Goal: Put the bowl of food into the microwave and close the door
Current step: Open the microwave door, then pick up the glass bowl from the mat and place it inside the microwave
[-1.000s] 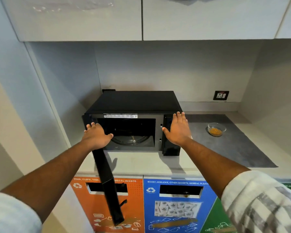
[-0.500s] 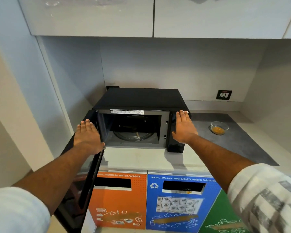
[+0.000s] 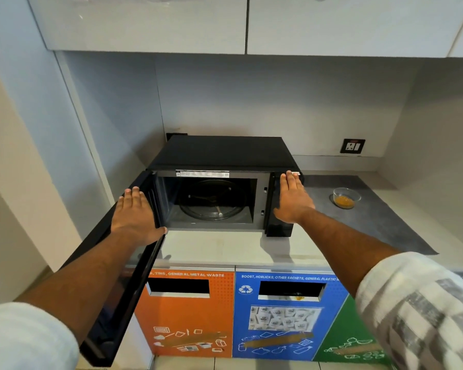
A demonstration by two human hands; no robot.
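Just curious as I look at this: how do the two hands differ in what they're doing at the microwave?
The left hand lies flat on the open door, which swings out to the left; the right hand lies flat on the microwave's control panel to the right of the cavity. The left hand sits nearer the camera and lower; the right hand reaches further in, closer to the bowl of food on the counter. Both are open with fingers straight, gripping nothing.

A wall socket (image 3: 352, 146) sits at two o'clock. Orange bin (image 3: 187, 313), blue bin (image 3: 278, 316) and green bin (image 3: 358, 343) line up at six o'clock, under cupboards (image 3: 246, 22) at twelve.
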